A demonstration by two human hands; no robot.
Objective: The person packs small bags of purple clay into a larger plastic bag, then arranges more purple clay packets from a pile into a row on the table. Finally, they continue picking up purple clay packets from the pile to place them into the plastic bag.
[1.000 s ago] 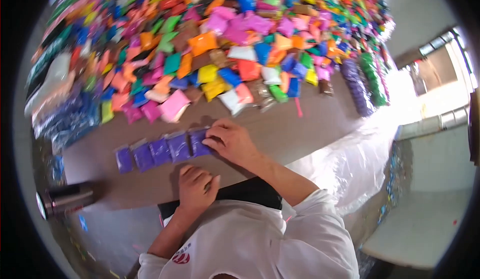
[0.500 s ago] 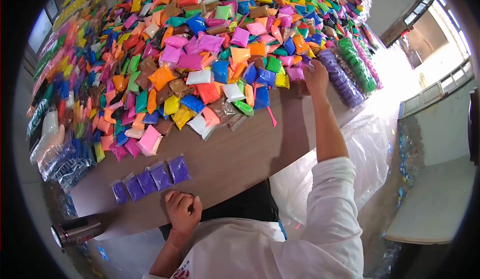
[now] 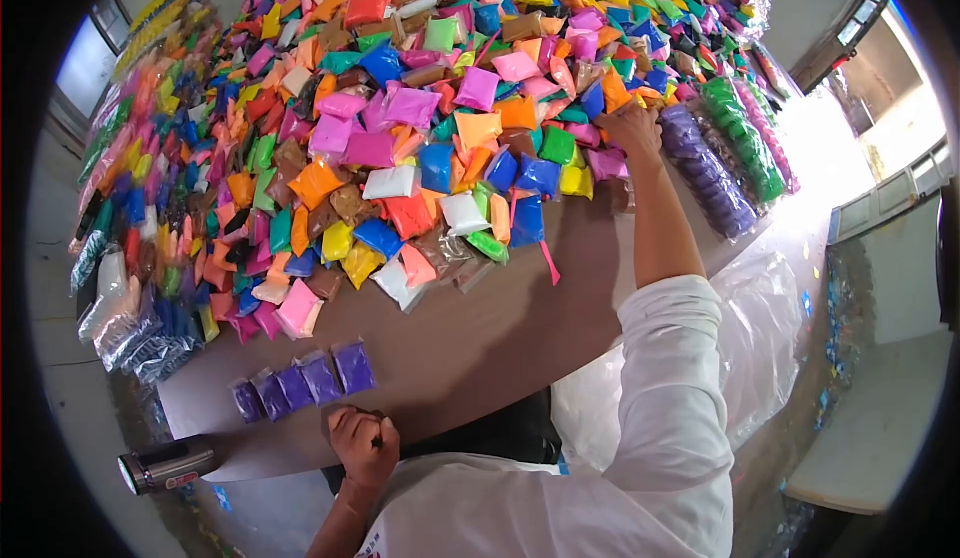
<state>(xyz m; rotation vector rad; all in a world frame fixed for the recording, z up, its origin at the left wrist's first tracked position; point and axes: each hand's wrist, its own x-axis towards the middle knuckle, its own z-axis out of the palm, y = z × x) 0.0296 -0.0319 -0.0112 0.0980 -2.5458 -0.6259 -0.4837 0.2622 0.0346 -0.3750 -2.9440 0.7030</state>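
My left hand point(image 3: 363, 447) rests at the table's near edge, its fingers curled into a fist. A small dark spot shows in the fist; I cannot make out what it is. Just beyond it, several purple packets point(image 3: 322, 376) lie side by side in a row. My right arm stretches to the right end of a big heap of colourful packets point(image 3: 400, 178). There my right hand point(image 3: 634, 130) is bent down onto the heap with fingers drawn together, their tips hidden among the packets. A pink packet point(image 3: 606, 164) lies beside it, and an orange packet point(image 3: 615, 91) is just beyond.
Long clear bags of purple packets point(image 3: 706, 173) and green packets point(image 3: 742, 138) lie right of my right hand. More bagged packets point(image 3: 125, 303) are stacked at the left. A dark metallic cylinder point(image 3: 170, 464) lies at the table's left corner. Clear plastic sheeting point(image 3: 755, 328) hangs at the right.
My right hand has moved slightly farther into the heap, and its fingers now bend down among the packets. The view has shifted a little; my left fist stays by the purple row.
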